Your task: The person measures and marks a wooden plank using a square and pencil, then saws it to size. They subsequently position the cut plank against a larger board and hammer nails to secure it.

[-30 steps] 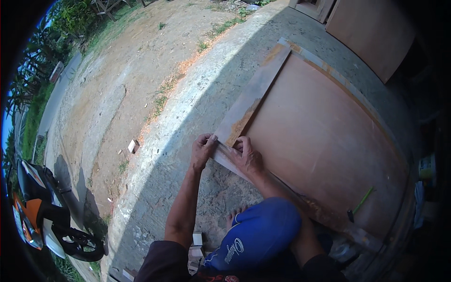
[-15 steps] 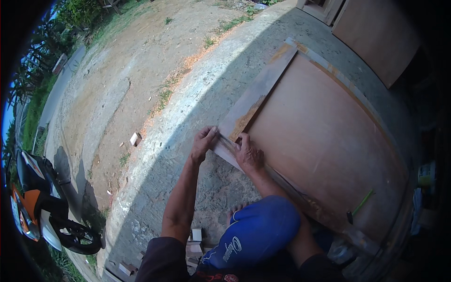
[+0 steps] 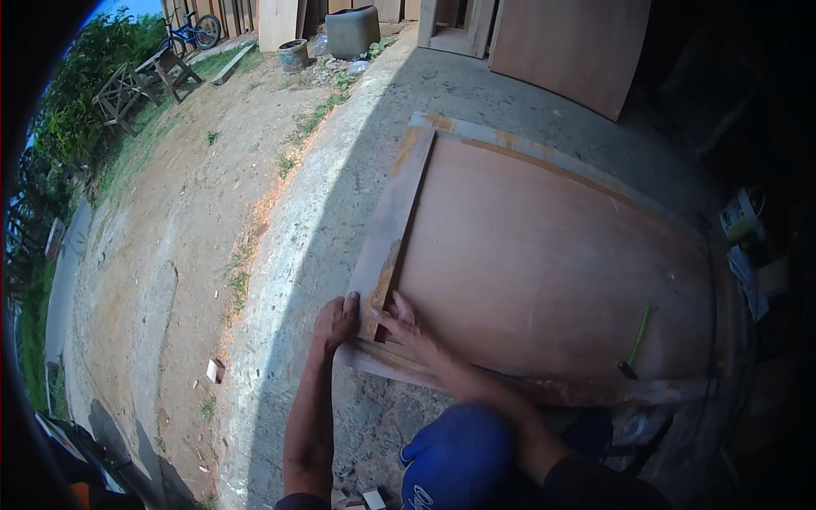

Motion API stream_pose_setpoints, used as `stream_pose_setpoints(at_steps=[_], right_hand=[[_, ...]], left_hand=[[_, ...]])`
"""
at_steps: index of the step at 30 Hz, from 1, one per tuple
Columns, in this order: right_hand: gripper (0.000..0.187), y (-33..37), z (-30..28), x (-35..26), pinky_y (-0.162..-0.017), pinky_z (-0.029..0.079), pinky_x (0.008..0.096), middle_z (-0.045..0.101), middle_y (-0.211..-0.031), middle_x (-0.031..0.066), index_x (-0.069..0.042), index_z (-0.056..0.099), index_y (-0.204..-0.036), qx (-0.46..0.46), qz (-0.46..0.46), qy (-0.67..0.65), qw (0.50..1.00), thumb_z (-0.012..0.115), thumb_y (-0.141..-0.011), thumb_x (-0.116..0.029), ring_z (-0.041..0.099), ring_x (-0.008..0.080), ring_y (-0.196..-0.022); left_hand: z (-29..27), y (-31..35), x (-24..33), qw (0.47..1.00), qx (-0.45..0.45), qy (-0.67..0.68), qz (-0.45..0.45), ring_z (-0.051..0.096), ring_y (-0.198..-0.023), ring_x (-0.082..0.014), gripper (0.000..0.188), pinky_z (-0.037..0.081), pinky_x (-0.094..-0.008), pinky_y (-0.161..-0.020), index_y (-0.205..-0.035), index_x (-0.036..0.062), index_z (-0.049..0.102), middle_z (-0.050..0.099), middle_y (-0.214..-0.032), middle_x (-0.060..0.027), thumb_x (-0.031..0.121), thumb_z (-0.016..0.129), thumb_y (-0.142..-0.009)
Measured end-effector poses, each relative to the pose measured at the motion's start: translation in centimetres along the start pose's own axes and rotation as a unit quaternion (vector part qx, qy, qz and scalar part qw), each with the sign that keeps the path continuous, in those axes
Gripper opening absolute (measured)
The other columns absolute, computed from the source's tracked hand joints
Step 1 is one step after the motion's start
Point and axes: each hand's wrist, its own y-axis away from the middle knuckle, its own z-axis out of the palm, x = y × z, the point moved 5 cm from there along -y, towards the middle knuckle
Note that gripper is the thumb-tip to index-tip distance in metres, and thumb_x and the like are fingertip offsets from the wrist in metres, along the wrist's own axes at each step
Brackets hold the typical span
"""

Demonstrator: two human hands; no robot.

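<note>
A large wooden panel (image 3: 544, 246), a reddish-brown plywood sheet inside a frame, lies on the concrete in front of me. Its left side is a broad frame board (image 3: 384, 217) with a rough light-brown patch near the close corner. My left hand (image 3: 337, 321) is curled round the outer edge of that board at this corner. Across from it, my right hand (image 3: 406, 323) rests at the board's inner edge, fingers apart, thumb and palm partly hidden. A hammer (image 3: 639, 342) with a green handle lies on the panel, to the right.
Wood pieces (image 3: 374, 500) lie by my blue-clad knee (image 3: 463, 459). A plywood sheet (image 3: 568, 55) leans at the back. A white bucket (image 3: 741, 214) stands at right. Beyond the sunlit concrete edge are a dark container (image 3: 352, 32), a pail (image 3: 293, 55) and a bicycle (image 3: 194, 32).
My view has swung toward the back, bringing the bicycle and containers in. My right hand has shifted from the near frame edge to the left board's inner edge, its fingers spreading.
</note>
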Motion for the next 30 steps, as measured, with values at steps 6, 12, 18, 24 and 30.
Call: stream_pose_setpoints(at_steps=[6,12,18,24,30], right_hand=[[0.070,-0.2,0.4,1.5,-0.093,0.053,0.0391,0.060,-0.126,0.0199,0.001,0.037,-0.141,0.035,-0.003,-0.050,0.998,0.075,-0.090,-0.027,0.061,0.0266,-0.113],[0.060,0.1,0.8,1.1,-0.096,0.051,0.0384,0.059,-0.126,0.0197,0.001,0.039,-0.137,0.014,-0.026,-0.058,0.998,0.073,-0.093,-0.022,0.058,0.0254,-0.119],[0.060,0.2,0.6,0.5,-0.097,0.050,0.0373,0.059,-0.127,0.0189,-0.001,0.039,-0.137,0.013,-0.024,-0.061,0.998,0.073,-0.093,-0.023,0.057,0.0247,-0.119],[0.067,-0.3,1.4,0.9,-0.097,0.051,0.0370,0.060,-0.126,0.0163,-0.002,0.037,-0.141,0.024,0.005,-0.079,0.997,0.074,-0.091,-0.027,0.059,0.0237,-0.117],[0.053,-0.4,1.3,0.4,-0.102,0.048,0.0350,0.061,-0.130,0.0105,-0.003,0.044,-0.140,0.026,-0.043,-0.123,0.991,0.069,-0.095,-0.013,0.058,0.0183,-0.119]], left_hand=[[0.5,0.8,-0.1,0.996,0.086,0.028,0.008,0.061,-0.061,-0.0295,0.066,0.046,-0.0465,-0.062,-0.077,-0.0052,0.065,0.060,-0.063,-0.0203,0.053,0.046,-0.102],[0.6,0.6,-1.0,0.996,0.076,0.037,0.014,0.061,-0.061,-0.0257,0.063,0.046,-0.0445,-0.062,-0.079,-0.0046,0.066,0.060,-0.063,-0.0182,0.051,0.048,-0.102],[0.8,0.6,-0.3,0.996,0.069,0.047,-0.007,0.065,-0.068,-0.0343,0.063,0.048,-0.0460,-0.067,-0.081,-0.0040,0.068,0.063,-0.069,-0.0235,0.052,0.047,-0.102],[0.6,0.1,-1.8,0.989,0.035,0.142,-0.005,0.069,-0.069,-0.0309,0.064,0.051,-0.0458,-0.068,-0.086,-0.0047,0.071,0.070,-0.070,-0.0174,0.053,0.048,-0.103],[-0.6,3.4,-5.0,0.969,0.114,0.211,0.066,0.064,-0.109,-0.0268,0.062,0.048,-0.0382,-0.098,-0.132,-0.0025,0.062,0.067,-0.122,-0.0195,0.050,0.058,-0.099]])
